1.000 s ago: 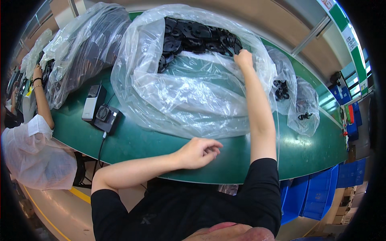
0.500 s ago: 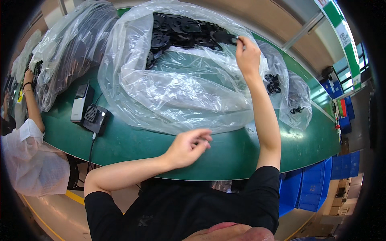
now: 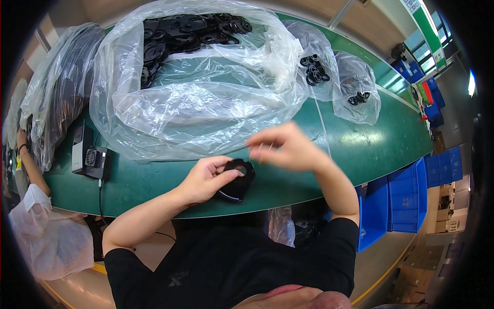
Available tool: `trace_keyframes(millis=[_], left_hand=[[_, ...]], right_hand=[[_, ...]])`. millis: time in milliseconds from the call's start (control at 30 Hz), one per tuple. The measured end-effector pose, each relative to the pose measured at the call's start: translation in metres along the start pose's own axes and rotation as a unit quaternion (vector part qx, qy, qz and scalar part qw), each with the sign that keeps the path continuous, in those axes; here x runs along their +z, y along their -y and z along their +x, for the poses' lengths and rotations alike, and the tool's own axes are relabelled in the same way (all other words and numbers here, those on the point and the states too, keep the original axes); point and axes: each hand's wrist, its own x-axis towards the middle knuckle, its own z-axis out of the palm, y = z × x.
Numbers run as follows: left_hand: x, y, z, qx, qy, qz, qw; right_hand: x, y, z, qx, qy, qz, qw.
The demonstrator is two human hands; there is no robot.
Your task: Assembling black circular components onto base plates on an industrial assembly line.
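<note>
My left hand (image 3: 203,180) grips a black plastic part (image 3: 237,191) with a round hole through it, just above the table's near edge. The thumb lies across its face and the fingers are behind it. To the right of that part and slightly farther off is my right hand (image 3: 290,148), raised over the table and apart from the part. Its fingers are bent and smeared by motion, so whether it holds anything cannot be made out. Beyond both hands, a large clear plastic bag (image 3: 170,109) lies spread wide, with a heap of similar black parts (image 3: 185,26) along its far side.
Two smaller clear bags with black ring-shaped pieces (image 3: 314,69) lie at the right of the green table (image 3: 370,149). A dark device with a cable (image 3: 98,162) stands at the left. Blue bins (image 3: 404,198) are at the right edge. A co-worker's arm (image 3: 35,172) shows far left.
My right hand has come back from the bag's far right side toward me. A black part is now in my left hand, which was empty. The view has shifted.
</note>
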Motion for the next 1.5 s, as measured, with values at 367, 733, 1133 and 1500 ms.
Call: trace_keyframes(millis=[367, 733, 1133, 1500], left_hand=[[0.009, -0.002, 0.004, -0.083, -0.06, -0.082, 0.991], [0.002, 0.003, 0.001, -0.075, -0.099, -0.119, 0.985], [-0.001, 0.005, 0.004, -0.065, -0.05, -0.179, 0.98], [0.006, 0.002, 0.003, -0.029, -0.063, -0.107, 0.992]], right_hand=[[-0.16, -0.214, 0.018, 0.221, -0.431, -0.378, 0.789], [-0.094, -0.106, 0.016, 0.026, -0.478, -0.364, 0.799], [0.07, 0.0, -0.02, -0.186, -0.143, -0.304, 0.923], [0.068, -0.007, -0.029, -0.094, -0.252, -0.199, 0.942]])
